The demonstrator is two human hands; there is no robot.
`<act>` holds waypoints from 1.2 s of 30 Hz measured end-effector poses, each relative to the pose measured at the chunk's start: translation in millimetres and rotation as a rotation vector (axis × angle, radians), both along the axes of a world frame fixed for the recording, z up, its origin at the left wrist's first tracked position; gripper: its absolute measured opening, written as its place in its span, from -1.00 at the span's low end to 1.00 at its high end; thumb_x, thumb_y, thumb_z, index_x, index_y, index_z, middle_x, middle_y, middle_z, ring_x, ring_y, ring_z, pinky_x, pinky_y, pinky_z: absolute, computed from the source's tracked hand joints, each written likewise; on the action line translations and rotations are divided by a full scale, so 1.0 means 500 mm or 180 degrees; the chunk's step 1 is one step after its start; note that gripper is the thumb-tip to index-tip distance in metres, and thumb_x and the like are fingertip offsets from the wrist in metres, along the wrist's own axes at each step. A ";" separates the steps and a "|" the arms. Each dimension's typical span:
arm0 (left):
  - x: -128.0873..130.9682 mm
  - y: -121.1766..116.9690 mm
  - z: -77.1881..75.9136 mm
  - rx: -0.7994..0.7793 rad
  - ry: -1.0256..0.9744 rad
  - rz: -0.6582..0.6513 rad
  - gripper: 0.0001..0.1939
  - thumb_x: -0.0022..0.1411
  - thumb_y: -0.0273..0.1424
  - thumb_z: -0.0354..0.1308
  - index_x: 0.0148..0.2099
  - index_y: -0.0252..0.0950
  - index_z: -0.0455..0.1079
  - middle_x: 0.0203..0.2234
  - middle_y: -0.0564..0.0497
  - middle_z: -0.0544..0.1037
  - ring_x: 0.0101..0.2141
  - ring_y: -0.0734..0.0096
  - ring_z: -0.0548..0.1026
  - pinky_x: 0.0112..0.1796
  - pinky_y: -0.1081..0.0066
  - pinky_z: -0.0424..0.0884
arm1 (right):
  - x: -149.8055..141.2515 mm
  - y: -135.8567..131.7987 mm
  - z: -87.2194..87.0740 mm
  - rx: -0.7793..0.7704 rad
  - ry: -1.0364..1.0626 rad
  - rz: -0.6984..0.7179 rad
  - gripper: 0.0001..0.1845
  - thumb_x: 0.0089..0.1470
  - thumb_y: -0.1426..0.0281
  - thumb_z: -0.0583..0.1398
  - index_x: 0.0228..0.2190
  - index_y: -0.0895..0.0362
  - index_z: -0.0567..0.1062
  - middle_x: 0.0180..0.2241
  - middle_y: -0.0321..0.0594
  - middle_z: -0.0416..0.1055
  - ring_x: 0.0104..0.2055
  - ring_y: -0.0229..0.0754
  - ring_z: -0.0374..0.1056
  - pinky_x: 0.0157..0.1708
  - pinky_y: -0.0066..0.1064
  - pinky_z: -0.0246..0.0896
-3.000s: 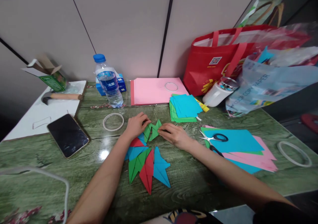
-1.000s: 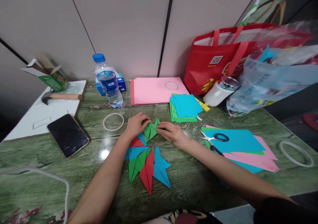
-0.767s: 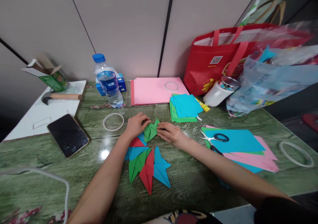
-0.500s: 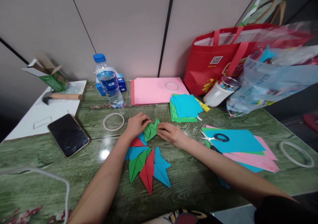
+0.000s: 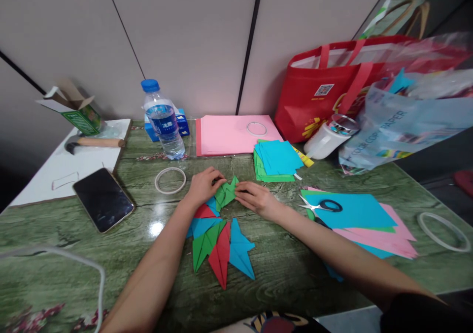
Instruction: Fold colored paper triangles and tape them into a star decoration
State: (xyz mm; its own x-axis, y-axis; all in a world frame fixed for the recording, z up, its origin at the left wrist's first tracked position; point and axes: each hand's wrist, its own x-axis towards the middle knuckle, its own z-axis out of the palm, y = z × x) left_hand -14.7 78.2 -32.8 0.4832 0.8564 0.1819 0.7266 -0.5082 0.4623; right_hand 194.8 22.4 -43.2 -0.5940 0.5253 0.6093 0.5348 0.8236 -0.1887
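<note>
A folded green paper piece [image 5: 226, 194] is pinched between my two hands above the middle of the table. My left hand [image 5: 204, 187] is closed on its left side, and my right hand [image 5: 257, 200] grips its right tip between thumb and fingers. Just below and partly under my left hand, folded paper pieces lie joined in a curve: a blue piece [image 5: 202, 226], a green piece [image 5: 207, 244], a red piece [image 5: 220, 255] and a blue piece [image 5: 240, 249] at the open end. My left hand and wrist hide part of this curve.
Behind my hands lie small blue and green squares [image 5: 279, 158] and a pink paper pack [image 5: 232, 135]. Scissors [image 5: 320, 206] rest on coloured sheets [image 5: 362, 212] at right. A tape roll [image 5: 170, 181], phone [image 5: 104, 199], water bottle [image 5: 164, 121] and hammer [image 5: 96, 143] are at left.
Over the three seconds, my right hand has moved slightly left, and the two green points have come closer together. Within the last half second the hands look still; the view shifts slightly.
</note>
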 end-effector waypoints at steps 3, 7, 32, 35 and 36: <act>0.000 0.000 0.000 -0.0008 -0.0027 0.0007 -0.79 0.25 -0.25 0.05 -0.28 -0.22 0.44 -0.34 0.02 0.46 -0.34 0.41 0.44 -0.36 0.45 0.25 | -0.003 -0.001 -0.009 0.0075 -0.0082 -0.0073 -0.85 0.17 0.45 0.10 -0.33 0.19 0.48 -0.30 -0.08 0.46 -0.11 -0.15 0.38 -0.21 -0.35 0.41; 0.000 0.000 -0.001 0.0005 -0.0059 -0.0003 -0.79 0.25 -0.25 0.05 -0.28 -0.22 0.45 -0.34 0.04 0.46 -0.35 0.42 0.43 -0.38 0.45 0.23 | -0.005 -0.004 -0.015 0.0123 -0.0171 -0.0214 -0.84 0.17 0.42 0.12 -0.34 0.18 0.49 -0.30 -0.11 0.47 -0.13 -0.16 0.38 -0.22 -0.37 0.40; 0.000 0.001 -0.003 0.0029 -0.0051 -0.0001 -0.77 0.22 -0.19 0.08 -0.30 -0.22 0.45 -0.35 0.04 0.45 -0.38 0.44 0.42 -0.43 0.46 0.19 | 0.000 -0.006 -0.014 0.0021 -0.0305 -0.0089 -0.79 0.17 0.46 0.11 -0.18 0.15 0.50 -0.19 -0.11 0.48 0.02 -0.11 0.31 -0.10 -0.26 0.38; 0.001 -0.001 -0.001 0.0026 -0.0018 0.0036 -0.78 0.22 -0.19 0.09 -0.30 -0.21 0.45 -0.36 0.05 0.45 -0.38 0.43 0.43 -0.42 0.45 0.19 | 0.001 -0.007 -0.014 -0.0045 -0.0493 -0.0120 -0.74 0.17 0.47 0.10 -0.12 0.12 0.48 -0.13 -0.11 0.46 0.07 -0.10 0.26 -0.07 -0.25 0.36; 0.001 -0.001 -0.001 0.0020 -0.0007 0.0044 -0.77 0.22 -0.19 0.09 -0.29 -0.21 0.45 -0.36 0.04 0.44 -0.37 0.43 0.43 -0.42 0.45 0.20 | 0.001 -0.007 -0.014 -0.0064 -0.0514 -0.0121 -0.74 0.17 0.47 0.10 -0.11 0.12 0.48 -0.13 -0.11 0.46 0.08 -0.11 0.25 -0.07 -0.25 0.35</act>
State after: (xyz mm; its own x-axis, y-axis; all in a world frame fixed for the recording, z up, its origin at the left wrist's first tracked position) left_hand -14.2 77.7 -33.4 0.4710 0.8618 0.1883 0.7326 -0.5010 0.4607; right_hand 195.2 18.9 -50.0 -0.6629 0.5603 0.4966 0.5902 0.7992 -0.1140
